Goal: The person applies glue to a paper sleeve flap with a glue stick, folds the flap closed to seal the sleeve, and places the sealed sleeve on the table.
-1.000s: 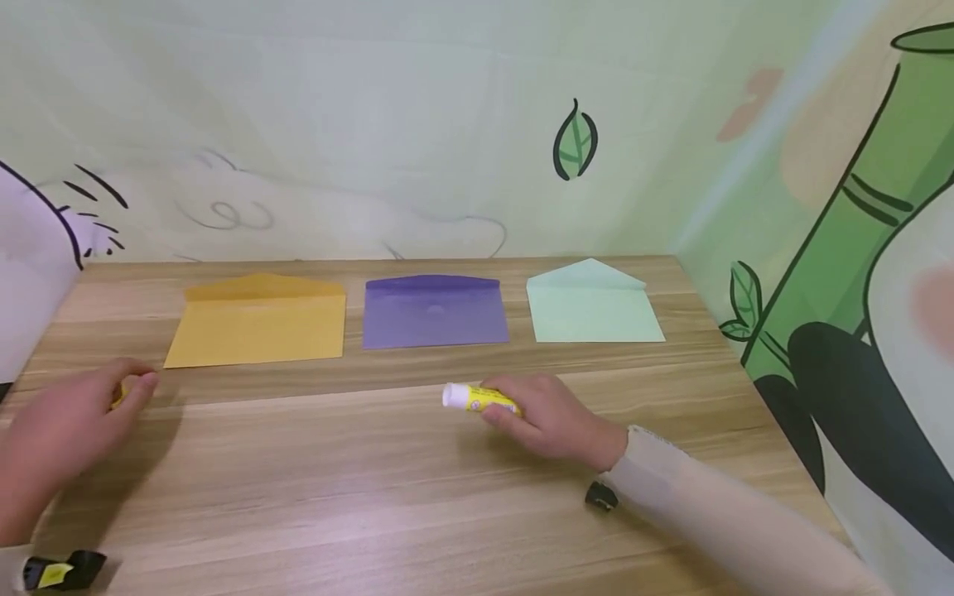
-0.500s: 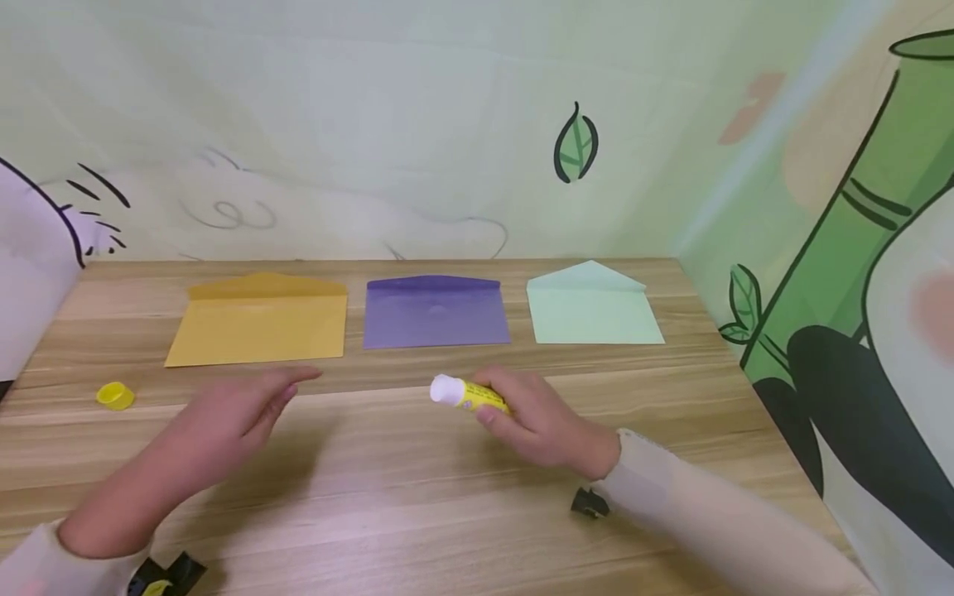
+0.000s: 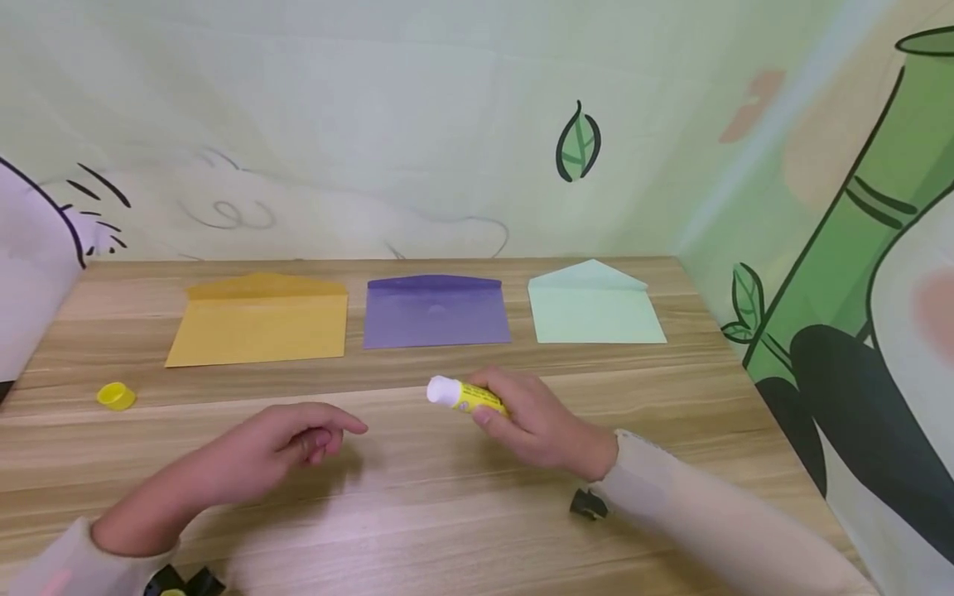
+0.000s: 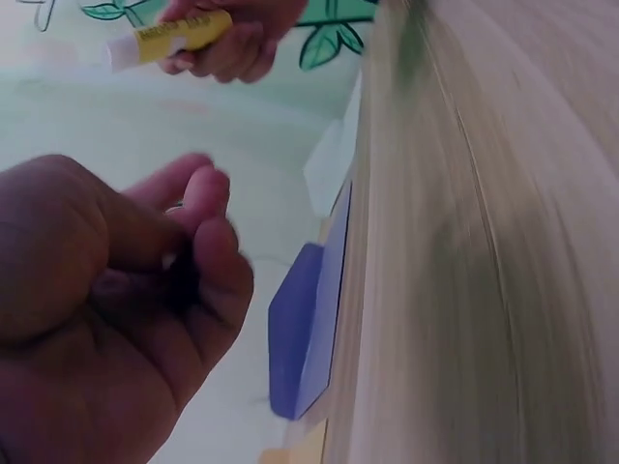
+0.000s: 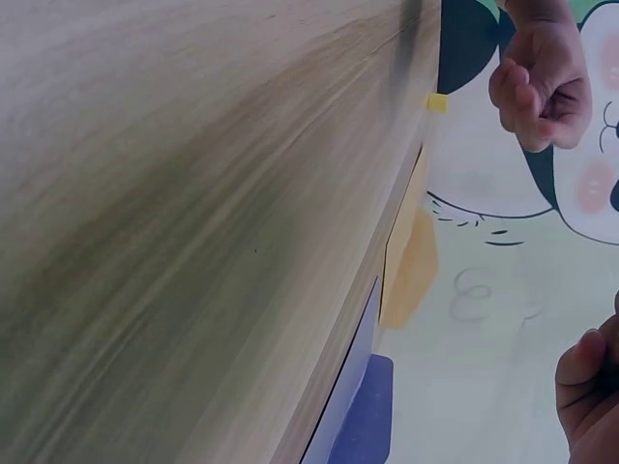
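My right hand [image 3: 538,418] grips an uncapped glue stick [image 3: 465,394] above the table, its white end pointing left. In the left wrist view the same glue stick [image 4: 182,37] shows its yellow label, with fingers wrapped round the barrel. My left hand [image 3: 272,447] hovers over the table left of the glue stick, fingers loosely curled and the forefinger reaching forward, with nothing held. The yellow cap [image 3: 116,396] sits on the table at the far left. Behind the hands lie a yellow envelope [image 3: 261,327], a purple envelope [image 3: 437,319] and a mint green envelope [image 3: 599,316], flaps raised.
The wooden table [image 3: 417,521] meets a printed cloth backdrop [image 3: 358,141] right behind the envelopes. On the right, a backdrop with painted bamboo [image 3: 827,273] runs along the table's edge.
My left hand has let go of the yellow cap at the left and moved right, then drawn back toward me. The right hand with the glue stick has shifted slightly left.
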{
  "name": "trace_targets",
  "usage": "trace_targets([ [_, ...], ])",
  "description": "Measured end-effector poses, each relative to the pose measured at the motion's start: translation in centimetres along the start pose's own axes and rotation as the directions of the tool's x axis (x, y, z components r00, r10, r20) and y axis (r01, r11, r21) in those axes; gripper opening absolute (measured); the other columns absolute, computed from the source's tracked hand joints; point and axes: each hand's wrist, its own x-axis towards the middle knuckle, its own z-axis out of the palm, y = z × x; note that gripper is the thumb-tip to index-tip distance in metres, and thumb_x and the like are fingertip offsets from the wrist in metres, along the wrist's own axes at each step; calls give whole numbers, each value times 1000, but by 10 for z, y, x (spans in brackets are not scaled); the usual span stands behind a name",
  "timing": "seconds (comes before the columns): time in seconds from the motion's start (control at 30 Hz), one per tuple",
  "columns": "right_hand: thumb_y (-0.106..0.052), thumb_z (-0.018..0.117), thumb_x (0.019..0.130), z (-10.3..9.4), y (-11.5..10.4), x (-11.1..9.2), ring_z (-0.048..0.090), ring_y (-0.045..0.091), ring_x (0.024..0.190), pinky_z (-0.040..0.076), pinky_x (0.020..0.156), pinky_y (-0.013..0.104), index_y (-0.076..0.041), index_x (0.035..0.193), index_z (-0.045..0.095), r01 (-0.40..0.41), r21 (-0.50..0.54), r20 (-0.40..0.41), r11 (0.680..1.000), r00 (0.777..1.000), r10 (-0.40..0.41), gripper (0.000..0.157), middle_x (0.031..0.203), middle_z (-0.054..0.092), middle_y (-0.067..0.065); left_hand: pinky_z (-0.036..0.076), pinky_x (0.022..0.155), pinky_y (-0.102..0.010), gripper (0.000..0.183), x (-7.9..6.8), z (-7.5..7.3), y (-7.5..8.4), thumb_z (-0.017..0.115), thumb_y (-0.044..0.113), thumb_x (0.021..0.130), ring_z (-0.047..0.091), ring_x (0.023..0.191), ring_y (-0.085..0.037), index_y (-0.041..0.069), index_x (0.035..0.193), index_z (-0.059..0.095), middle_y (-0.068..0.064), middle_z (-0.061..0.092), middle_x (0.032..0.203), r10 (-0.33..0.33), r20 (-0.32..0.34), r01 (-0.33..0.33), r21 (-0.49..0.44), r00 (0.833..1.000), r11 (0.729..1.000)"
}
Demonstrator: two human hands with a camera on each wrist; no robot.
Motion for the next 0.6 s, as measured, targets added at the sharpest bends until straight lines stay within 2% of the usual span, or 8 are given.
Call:
trace_targets([
  [0.1, -28, 44, 105, 1, 0, 1, 48, 6, 68, 44, 58, 21, -5, 115, 59, -12, 5, 4, 1000, 1000, 12, 30, 85, 60, 0, 51, 69, -27, 40, 1, 4, 3, 39, -14, 100, 57, 84, -13, 7, 122, 64, -7, 60, 91, 14, 63, -5, -141, 998, 990],
  [0.17, -26, 45, 104, 2, 0, 1, 49, 6, 68, 45, 58, 21, -5, 116, 59, -19, 9, 7, 1000, 1000, 19, 28, 86, 60, 0, 51, 69, -27, 39, 3, 6, 6, 36, -12, 101, 57, 83, -15, 6, 121, 64, -10, 60, 93, 0, 96, 20, -213, 995, 977],
  [0.3, -27, 46, 104, 3, 1, 1, 49, 6, 68, 45, 59, 22, -5, 115, 59, -23, 11, 10, 1000, 1000, 23, 27, 86, 60, 0, 47, 64, -28, 40, 9, 11, 17, 33, -8, 102, 50, 70, -15, 8, 121, 64, -10, 55, 84, -71, 141, 108, -272, 987, 956],
  [0.33, -28, 45, 104, 4, 1, 1, 49, 6, 68, 45, 59, 21, -5, 115, 59, -22, 10, 8, 1000, 1000, 22, 28, 86, 60, -1, 46, 64, -28, 38, 11, 13, 20, 34, -5, 102, 48, 68, -15, 10, 120, 64, -8, 53, 81, -92, 149, 130, -266, 984, 955],
  [0.4, -31, 44, 105, 4, 0, 2, 49, 6, 68, 45, 59, 21, -6, 114, 59, -15, 6, 3, 1000, 1000, 15, 31, 85, 60, -1, 46, 69, -27, 33, 14, 16, 26, 39, 3, 105, 52, 73, -14, 16, 118, 66, -4, 58, 85, -132, 145, 162, -219, 981, 962],
  [0.53, -39, 39, 107, 6, -2, 4, 48, 6, 68, 44, 60, 21, -6, 111, 60, -3, 0, -4, 1000, 1000, 3, 39, 83, 58, -2, 50, 80, -27, 25, 23, 22, 34, 45, 24, 108, 60, 90, -15, 21, 112, 70, 3, 70, 102, -146, 77, 155, -129, 986, 979],
  [0.57, -41, 38, 107, 6, -3, 4, 48, 6, 69, 44, 60, 21, -6, 110, 60, -2, 2, -3, 1000, 1000, 2, 41, 83, 58, -2, 51, 81, -28, 25, 25, 24, 36, 46, 25, 108, 61, 93, -15, 22, 111, 70, 3, 71, 108, -135, 53, 141, -117, 989, 983],
  [0.6, -42, 37, 107, 6, -3, 5, 48, 6, 69, 44, 60, 21, -7, 110, 59, -2, 3, -1, 1000, 1000, 2, 42, 83, 58, -2, 52, 80, -28, 25, 27, 26, 37, 46, 24, 108, 61, 91, -16, 21, 110, 71, 4, 71, 106, -119, 30, 122, -109, 992, 987],
])
